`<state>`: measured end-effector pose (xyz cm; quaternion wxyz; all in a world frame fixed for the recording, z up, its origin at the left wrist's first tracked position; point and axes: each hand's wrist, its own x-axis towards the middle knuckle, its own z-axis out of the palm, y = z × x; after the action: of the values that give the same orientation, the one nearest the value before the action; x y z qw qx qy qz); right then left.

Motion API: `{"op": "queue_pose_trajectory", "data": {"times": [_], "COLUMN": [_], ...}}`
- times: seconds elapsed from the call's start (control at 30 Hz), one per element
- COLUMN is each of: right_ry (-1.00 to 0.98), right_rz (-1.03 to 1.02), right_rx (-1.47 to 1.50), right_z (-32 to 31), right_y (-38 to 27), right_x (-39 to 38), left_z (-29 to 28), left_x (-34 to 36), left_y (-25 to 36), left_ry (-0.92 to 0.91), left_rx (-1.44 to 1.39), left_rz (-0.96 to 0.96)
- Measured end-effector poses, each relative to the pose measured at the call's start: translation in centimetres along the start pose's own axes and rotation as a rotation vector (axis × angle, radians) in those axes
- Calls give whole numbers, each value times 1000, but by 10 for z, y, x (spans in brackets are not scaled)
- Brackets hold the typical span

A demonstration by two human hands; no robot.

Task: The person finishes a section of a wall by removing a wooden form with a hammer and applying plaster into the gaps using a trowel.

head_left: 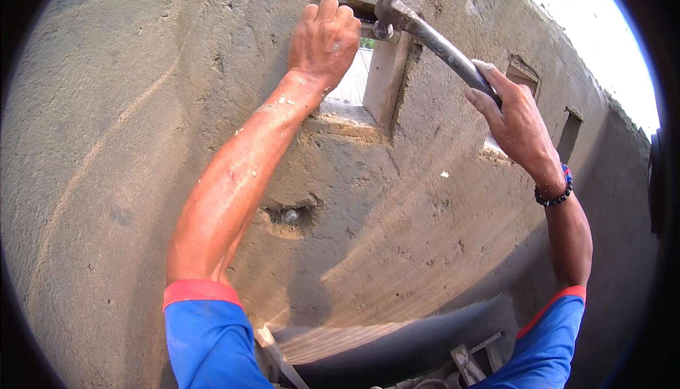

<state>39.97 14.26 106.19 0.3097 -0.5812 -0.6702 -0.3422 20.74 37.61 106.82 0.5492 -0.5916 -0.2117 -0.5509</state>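
A claw hammer [440,48] with a dark handle is gripped in my right hand [520,121], fingers wrapped round the handle. Its head is at the upper edge of a small window opening, close to my left hand [324,43]. That hand is raised in a closed fist at the opening's upper left corner; whatever its fingers hold is hidden. A wooden frame [383,81] lines the opening, and light and a pale ribbed surface show through it. The plaster above the frame is chipped, leaving a dark gap.
The rough grey wall [127,176] has a small broken hole [289,215] below the window. Farther right are more openings, one narrow and dark [569,135]. Pieces of wood [467,365] stand below, near my right sleeve, and another board [278,358] leans by my left sleeve.
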Motion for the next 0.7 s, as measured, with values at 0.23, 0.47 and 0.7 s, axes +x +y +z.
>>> {"op": "queue_pose_trajectory", "data": {"times": [0.23,0.47,0.7], "right_ry": [318,150,-47], "right_rz": [-72,-82,1], "right_rx": [136,89,-34], "right_z": [-1,-6,7], "right_y": [-9,-11,-3], "right_x": [-5,-2,3], "left_z": [1,-1,2], "left_x": [1,-1,-1], "left_y": [1,1,-1], "left_ry": [27,30,26], "left_rx": [-44,-40,-19], "left_rz": [9,12,46]}}
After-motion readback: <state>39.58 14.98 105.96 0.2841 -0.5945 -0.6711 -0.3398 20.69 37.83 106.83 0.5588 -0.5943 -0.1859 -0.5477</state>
